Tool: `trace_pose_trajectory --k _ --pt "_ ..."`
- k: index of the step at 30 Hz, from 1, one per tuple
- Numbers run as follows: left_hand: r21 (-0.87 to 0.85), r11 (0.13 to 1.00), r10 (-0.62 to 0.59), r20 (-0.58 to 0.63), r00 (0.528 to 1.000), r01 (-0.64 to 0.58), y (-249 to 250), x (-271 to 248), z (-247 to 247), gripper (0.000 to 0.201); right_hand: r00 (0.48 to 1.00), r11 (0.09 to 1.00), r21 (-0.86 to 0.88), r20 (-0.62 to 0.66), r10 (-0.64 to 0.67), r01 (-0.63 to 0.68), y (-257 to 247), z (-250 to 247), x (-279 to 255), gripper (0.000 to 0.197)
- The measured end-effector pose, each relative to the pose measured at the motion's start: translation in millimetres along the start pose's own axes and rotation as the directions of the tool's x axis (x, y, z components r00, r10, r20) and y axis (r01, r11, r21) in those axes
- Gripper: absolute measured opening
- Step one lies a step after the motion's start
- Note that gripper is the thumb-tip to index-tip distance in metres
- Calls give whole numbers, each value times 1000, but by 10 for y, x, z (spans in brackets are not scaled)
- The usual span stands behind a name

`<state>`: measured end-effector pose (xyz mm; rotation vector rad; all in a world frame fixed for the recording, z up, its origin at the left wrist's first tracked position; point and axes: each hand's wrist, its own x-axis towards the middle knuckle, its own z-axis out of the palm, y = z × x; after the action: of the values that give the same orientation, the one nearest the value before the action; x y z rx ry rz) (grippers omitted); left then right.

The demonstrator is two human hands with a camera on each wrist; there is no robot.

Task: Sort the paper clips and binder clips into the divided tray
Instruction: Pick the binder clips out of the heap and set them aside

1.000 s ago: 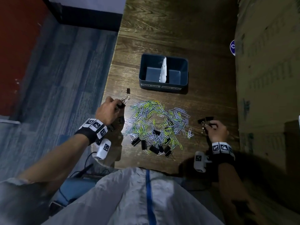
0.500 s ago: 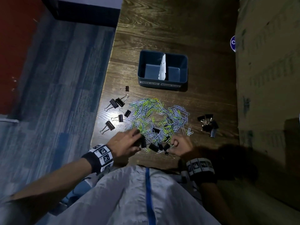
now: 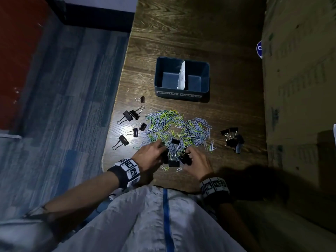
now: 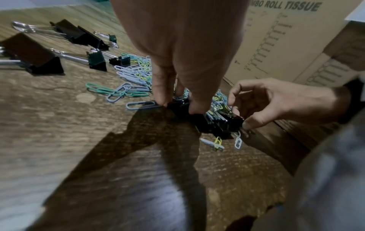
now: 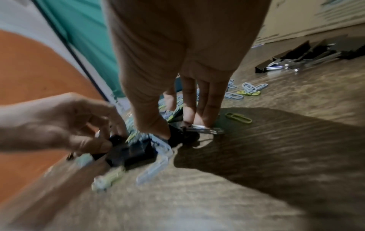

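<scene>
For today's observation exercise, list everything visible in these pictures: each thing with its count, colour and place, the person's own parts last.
divided tray: one, dark blue, far middle of table, both compartments empty.
paper divider: one, white, upright across tray.
paper clips: many, blue, green, yellow, central heap.
left binder clips: six, black, spread left of heap.
right binder clips: small black cluster, right of heap.
near binder clips: several, black, heap's near edge.
table: one, dark wood.
cardboard box: one, brown, right.
left hand: pinching a near binder clip.
right hand: pinching another.

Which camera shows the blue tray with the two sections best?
The head view. It looks down into the whole divided tray, showing both compartments, the white divider and front labels. The left wrist view misses it; the right wrist view shows no tray that I can make out.
</scene>
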<state>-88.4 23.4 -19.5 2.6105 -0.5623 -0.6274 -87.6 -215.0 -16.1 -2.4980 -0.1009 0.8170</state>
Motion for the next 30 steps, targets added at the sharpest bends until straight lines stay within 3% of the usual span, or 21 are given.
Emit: trace_pose_trajectory --k 4,6,7,9,13,14,16,19,22,24,27,30 --pt "-246 969 -28 -37 999 18 -49 -14 -72 38 994 954 282 31 103 -107 68 -78 4 54" --pt "-439 896 -90 -31 995 67 -95 -5 -115 31 995 894 438 39 89 -97 112 -168 18 47" --pt "-565 818 -129 4 992 108 -120 2 -145 29 996 860 501 34 86 -92 127 -231 22 42" --pt "-812 546 -193 116 974 204 -194 15 -212 27 995 796 600 -9 99 -74 162 -375 47 25" --pt "-946 106 -221 278 935 306 -402 6 -342 28 964 732 675 -126 234 -89 332 -630 119 20" --pt "-953 30 -221 287 932 300 -441 5 -376 28 950 719 689 -157 269 -90 368 -694 135 17" --pt "-962 -38 -241 270 932 270 -511 15 -447 27 905 702 707 -239 351 -86 446 -813 183 12" --pt "-961 6 -280 264 923 276 -581 32 -563 28 814 764 630 -366 451 -140 622 -940 262 14" --pt "-938 96 -312 288 905 332 -623 33 -640 28 738 854 446 -474 479 -267 794 -1023 320 11" --pt "-927 161 -328 273 904 338 -648 36 -645 27 740 882 342 -489 461 -323 871 -1044 356 13" --pt "-889 306 -425 192 884 340 -665 79 -660 25 787 911 236 -460 411 -338 932 -1017 401 17" --pt "-850 401 -580 53 813 341 -750 175 -731 22 831 938 162 -434 347 -308 937 -947 419 21"
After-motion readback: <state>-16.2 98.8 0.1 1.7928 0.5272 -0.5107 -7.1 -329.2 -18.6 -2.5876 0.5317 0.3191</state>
